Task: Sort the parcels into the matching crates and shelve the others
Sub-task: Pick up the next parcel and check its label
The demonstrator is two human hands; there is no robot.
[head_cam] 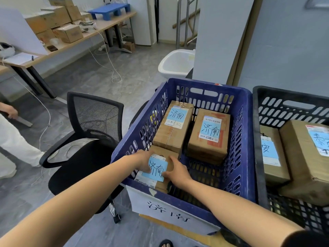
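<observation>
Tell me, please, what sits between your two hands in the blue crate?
A blue-labelled cardboard parcel, held by the left hand and right hand; head view shows it.

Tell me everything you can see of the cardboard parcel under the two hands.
The small brown cardboard parcel lies label up in the near left corner of the blue slatted plastic crate, just in front of a longer brown parcel. A pale blue sticker handwritten 济南 partly covers its white printed label. The left hand and right hand grip its two sides.
</observation>
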